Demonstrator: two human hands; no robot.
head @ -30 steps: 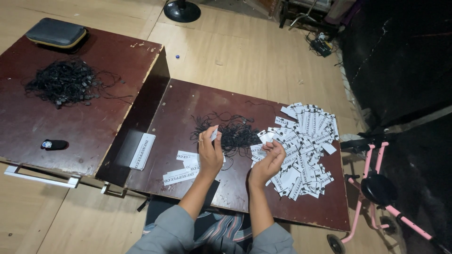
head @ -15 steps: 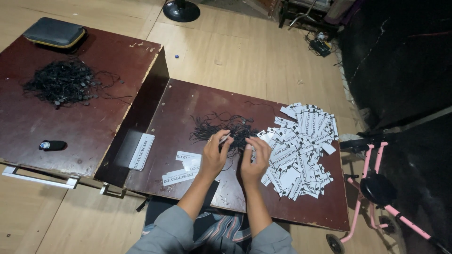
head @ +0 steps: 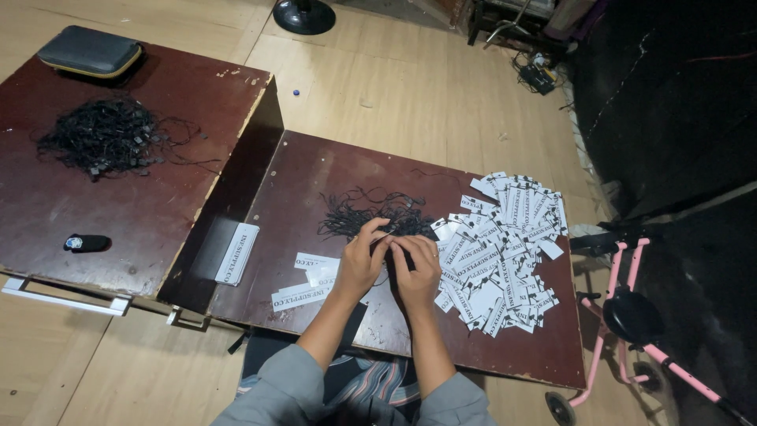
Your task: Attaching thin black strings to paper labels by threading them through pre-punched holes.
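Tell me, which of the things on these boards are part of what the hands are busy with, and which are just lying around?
In use:
left hand and right hand, together at the black strings
pile of white paper tags beside them
few loose tags near the left hand

Lying about:
second string heap
grey zip case
small black gadget
pink wheeled frame

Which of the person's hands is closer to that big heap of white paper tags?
The right hand, which touches the white tags at the heap's left edge. The left hand sits beyond it, farther from the heap.
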